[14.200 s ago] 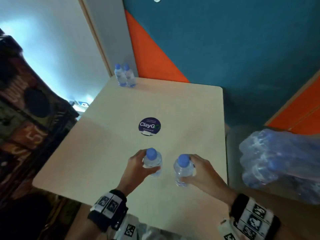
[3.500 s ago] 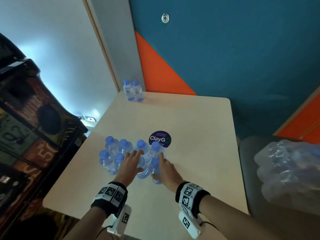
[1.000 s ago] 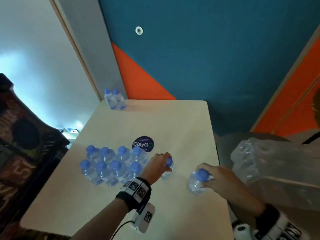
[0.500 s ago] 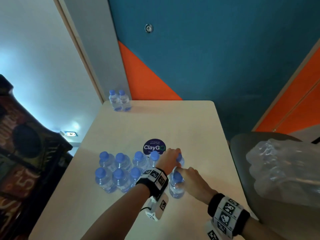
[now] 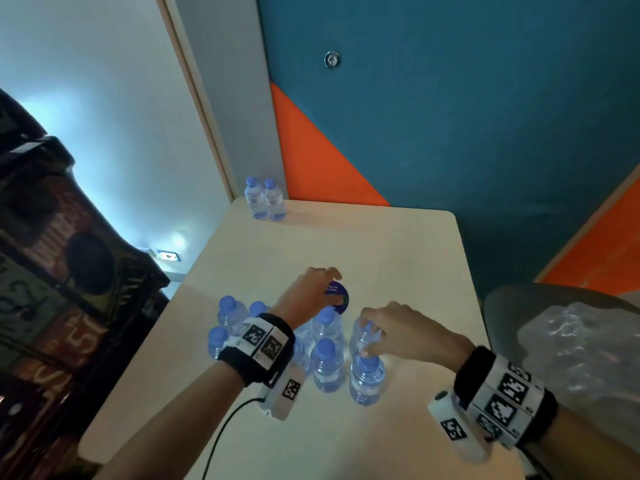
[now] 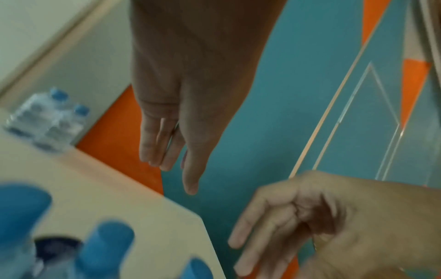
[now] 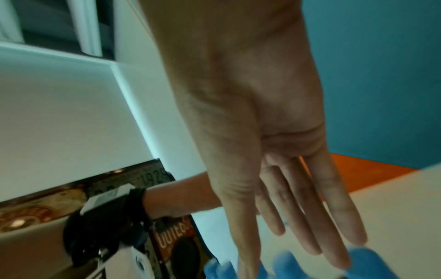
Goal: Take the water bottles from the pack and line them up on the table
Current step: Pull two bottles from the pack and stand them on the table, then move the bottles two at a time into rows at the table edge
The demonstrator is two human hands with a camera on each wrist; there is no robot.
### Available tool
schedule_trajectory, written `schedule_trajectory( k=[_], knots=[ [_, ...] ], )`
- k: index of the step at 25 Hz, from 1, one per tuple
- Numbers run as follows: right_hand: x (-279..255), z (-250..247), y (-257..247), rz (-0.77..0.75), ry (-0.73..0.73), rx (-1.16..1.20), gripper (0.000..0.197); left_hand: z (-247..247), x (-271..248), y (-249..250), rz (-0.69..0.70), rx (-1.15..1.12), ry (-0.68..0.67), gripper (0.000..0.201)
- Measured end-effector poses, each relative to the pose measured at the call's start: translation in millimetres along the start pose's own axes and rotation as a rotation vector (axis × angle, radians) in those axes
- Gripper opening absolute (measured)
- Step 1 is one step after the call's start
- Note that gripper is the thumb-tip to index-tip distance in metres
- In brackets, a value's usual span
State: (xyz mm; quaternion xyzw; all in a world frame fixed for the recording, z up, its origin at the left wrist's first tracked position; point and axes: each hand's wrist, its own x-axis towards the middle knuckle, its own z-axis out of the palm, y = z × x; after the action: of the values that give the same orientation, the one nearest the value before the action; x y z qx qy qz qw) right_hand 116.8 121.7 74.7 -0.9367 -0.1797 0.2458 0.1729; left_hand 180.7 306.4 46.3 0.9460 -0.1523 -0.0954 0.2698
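Note:
Several clear water bottles with blue caps [image 5: 325, 362] stand in two tight rows on the beige table [image 5: 381, 244]. The two rightmost bottles [image 5: 367, 379] stand under my right hand [image 5: 377, 327]. Its fingers are nearly straight above their caps [image 7: 284, 264] and hold nothing. My left hand [image 5: 320, 277] hovers over the back row and the round sticker [image 5: 337, 296], fingers straight [image 6: 174, 147] and empty. The crumpled plastic pack [image 5: 581, 351] lies on a chair at the right.
Two more bottles [image 5: 265, 199] stand together at the table's far left corner. The grey chair [image 5: 502, 306] sits close to the table's right edge. A dark decorated cabinet [image 5: 52, 271] stands left of the table. A teal and orange wall is behind.
Both hands have let go of the two bottles they set down at the right end of the rows. The left hand has lifted and moved away over the sticker.

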Motion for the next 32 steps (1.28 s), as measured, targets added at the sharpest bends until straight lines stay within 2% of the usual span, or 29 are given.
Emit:
schedule_trajectory(
  k=[2, 5, 9, 12, 15, 17, 21, 24, 28, 30, 31, 32],
  knots=[
    [21.9, -22.6, -24.0, -0.093, 0.000, -0.067, 0.042, -36.7, -6.3, -32.9, -0.032, 0.103, 0.014, 0.035],
    [73.3, -33.2, -69.9, -0.201, -0.051, -0.161, 0.045, -74.8, -19.9, -91.3, -0.135, 0.263, -0.127, 0.037],
    [137.8, -7.8, -119.1, -0.250, -0.124, -0.256, 0.053, -75.6, -38.0, -142.2, -0.217, 0.331, -0.307, 0.048],
    [175.9, 22.7, -134.7, -0.221, -0.196, -0.271, 0.045, -62.3, -43.5, -161.5, -0.152, 0.324, -0.404, 0.050],
    [202.4, 39.1, -144.4, -0.195, -0.249, -0.277, 0.022, -64.9, -29.4, -190.4, -0.045, 0.306, -0.426, 0.040],
    [209.2, 44.0, -144.3, -0.181, -0.230, -0.287, 0.008, -65.7, -20.1, -199.2, 0.024, 0.349, -0.458, 0.033],
    [229.1, 32.2, -149.4, -0.182, -0.289, -0.347, 0.014, -79.7, 2.7, -207.8, 0.078, 0.426, -0.544, 0.033],
    [257.4, 5.6, -141.1, -0.251, -0.341, -0.384, 0.024, -99.0, 30.5, -216.0, 0.105, 0.326, -0.520, 0.033],
    [300.3, -47.4, -131.7, -0.233, -0.319, -0.330, 0.028, -123.6, 85.7, -232.5, 0.074, 0.337, -0.446, 0.032],
    [325.4, -70.0, -125.8, -0.157, -0.250, -0.307, 0.020, -134.7, 121.1, -240.3, 0.043, 0.339, -0.360, 0.031],
    [338.1, -79.4, -122.8, -0.122, -0.191, -0.293, 0.024, -139.9, 139.1, -243.3, 0.022, 0.332, -0.307, 0.028],
    [351.0, -87.8, -119.2, -0.097, -0.127, -0.259, 0.037, -144.4, 157.1, -247.0, -0.001, 0.319, -0.256, 0.025]
  ],
)
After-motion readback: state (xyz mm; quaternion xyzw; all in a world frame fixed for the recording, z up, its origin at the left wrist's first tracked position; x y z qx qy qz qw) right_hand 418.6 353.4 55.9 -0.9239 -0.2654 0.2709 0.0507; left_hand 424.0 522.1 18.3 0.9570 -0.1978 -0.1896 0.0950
